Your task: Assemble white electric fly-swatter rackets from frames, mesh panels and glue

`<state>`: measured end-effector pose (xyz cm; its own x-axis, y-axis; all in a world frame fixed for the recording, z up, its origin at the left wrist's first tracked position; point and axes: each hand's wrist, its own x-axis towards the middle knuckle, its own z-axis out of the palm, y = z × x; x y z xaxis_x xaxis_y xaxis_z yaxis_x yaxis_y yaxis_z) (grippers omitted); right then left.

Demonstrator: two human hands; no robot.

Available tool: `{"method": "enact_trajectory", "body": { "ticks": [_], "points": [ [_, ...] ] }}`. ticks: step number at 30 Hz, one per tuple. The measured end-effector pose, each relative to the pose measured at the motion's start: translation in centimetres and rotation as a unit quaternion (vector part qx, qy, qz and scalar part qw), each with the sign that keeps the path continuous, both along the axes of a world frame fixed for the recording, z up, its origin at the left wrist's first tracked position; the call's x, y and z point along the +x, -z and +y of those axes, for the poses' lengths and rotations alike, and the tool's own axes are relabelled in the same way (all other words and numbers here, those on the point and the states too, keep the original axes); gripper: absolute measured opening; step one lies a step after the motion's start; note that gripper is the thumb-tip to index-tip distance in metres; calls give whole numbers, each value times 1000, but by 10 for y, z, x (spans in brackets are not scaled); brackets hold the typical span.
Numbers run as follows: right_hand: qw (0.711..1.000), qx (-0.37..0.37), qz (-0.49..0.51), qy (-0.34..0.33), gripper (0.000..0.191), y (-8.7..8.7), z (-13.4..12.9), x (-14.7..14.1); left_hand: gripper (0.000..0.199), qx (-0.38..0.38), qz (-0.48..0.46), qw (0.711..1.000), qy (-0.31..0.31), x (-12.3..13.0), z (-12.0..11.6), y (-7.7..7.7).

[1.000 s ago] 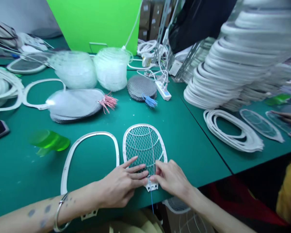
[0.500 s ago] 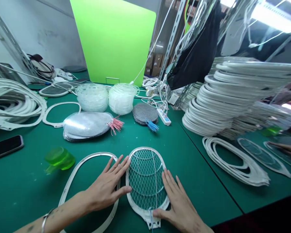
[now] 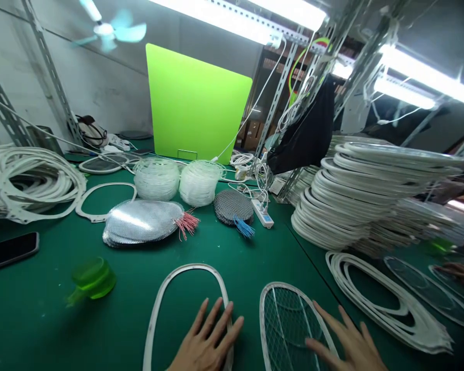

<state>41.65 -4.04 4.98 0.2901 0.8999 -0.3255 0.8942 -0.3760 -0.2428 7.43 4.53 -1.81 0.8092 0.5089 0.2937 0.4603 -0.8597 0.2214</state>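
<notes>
An empty white oval frame (image 3: 156, 314) lies on the green table at the lower middle. My left hand (image 3: 209, 337) rests over its right side, fingers spread, gripping nothing. Right of it lies a white racket frame (image 3: 263, 319) filled with a wire mesh; its lower end is cut off by the picture edge. My right hand (image 3: 346, 335) is at the right side of this meshed frame, fingers apart, with the thumb over the mesh.
Mesh sheets with pink wires (image 3: 145, 221) and a dark round mesh stack (image 3: 233, 207) lie ahead. A green object (image 3: 95, 278) and phone (image 3: 11, 251) are left. White frames (image 3: 344, 201) are piled right, near another person's hand (image 3: 458, 272).
The meshed frame and my right hand have moved right. My left hand has shifted right onto the empty frame, which also sits further right. The view has tilted up.
</notes>
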Motion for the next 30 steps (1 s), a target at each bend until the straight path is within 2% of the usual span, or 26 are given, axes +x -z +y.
{"method": "enact_trajectory", "body": {
  "ticks": [2,3,5,6,8,10,12,15,19,23,30],
  "points": [
    [996,81,10,-34,56,-27,42,-29,78,-89,-35,995,-5,17,23,-30],
    [991,119,10,-66,48,-38,67,-46,70,-142,-57,987,-50,24,38,-48],
    [976,179,-11,-121,34,-52,123,-77,46,-245,-82,948,-185,36,76,-80],
    [974,190,-21,-125,31,-55,152,-90,41,-257,-77,940,-211,42,96,-91],
    [974,199,-44,-100,31,-51,207,-109,33,-257,-71,931,-249,54,131,-98],
    [977,187,-69,-70,28,-41,253,-119,24,-255,-60,930,-258,61,153,-90],
    [982,164,-84,-51,28,-29,285,-121,19,-260,-49,930,-256,63,163,-77],
    [987,135,-79,-36,28,-16,305,-115,19,-268,-45,927,-260,58,172,-69],
    [992,113,-40,-29,28,-9,310,-104,19,-285,-56,915,-279,54,197,-79],
    [993,114,24,-16,27,-2,316,-97,19,-325,-65,898,-290,66,227,-86],
    [968,141,204,29,31,9,331,-70,31,-444,-88,847,-279,96,267,-76]
  ]
}}
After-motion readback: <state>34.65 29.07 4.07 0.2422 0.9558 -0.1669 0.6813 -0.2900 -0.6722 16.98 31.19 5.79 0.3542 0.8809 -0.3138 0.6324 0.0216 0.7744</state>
